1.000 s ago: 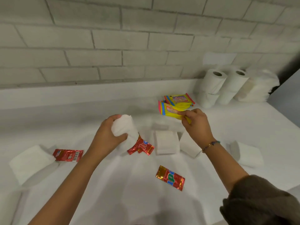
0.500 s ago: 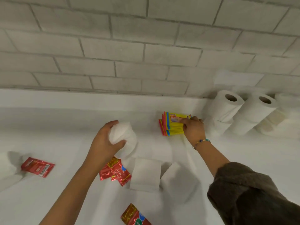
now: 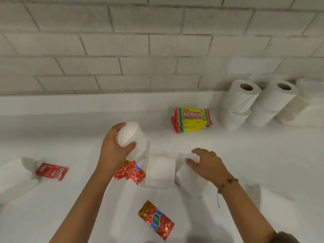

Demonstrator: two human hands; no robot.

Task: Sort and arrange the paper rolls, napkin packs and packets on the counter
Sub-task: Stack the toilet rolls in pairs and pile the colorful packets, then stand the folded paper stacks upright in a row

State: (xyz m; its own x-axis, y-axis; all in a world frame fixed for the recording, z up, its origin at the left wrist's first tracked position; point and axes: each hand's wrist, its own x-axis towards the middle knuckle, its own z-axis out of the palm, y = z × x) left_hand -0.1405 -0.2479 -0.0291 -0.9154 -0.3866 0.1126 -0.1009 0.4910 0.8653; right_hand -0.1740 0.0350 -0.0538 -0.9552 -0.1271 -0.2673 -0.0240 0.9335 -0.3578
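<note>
My left hand (image 3: 114, 148) grips a white napkin pack (image 3: 133, 139) lifted above the white counter (image 3: 70, 207). My right hand (image 3: 206, 163) rests on another white napkin pack (image 3: 191, 179), fingers curving over its top end. A third white pack (image 3: 160, 171) lies flat between them. A stack of yellow packs (image 3: 192, 120) sits at the back by the wall. Red foil packets lie under my left wrist (image 3: 131, 173), at the left (image 3: 52, 171) and at the front (image 3: 157, 220). Paper rolls (image 3: 240, 100) are stacked at the back right.
A white pack (image 3: 14, 174) lies at the far left edge. More rolls (image 3: 273, 102) and a wrapped white bundle (image 3: 305, 106) fill the back right corner. A brick wall rises behind a low white ledge (image 3: 87, 102).
My right hand has let go of the yellow packs, now stacked by the wall, and come back down onto a white napkin pack. My left hand still holds its pack.
</note>
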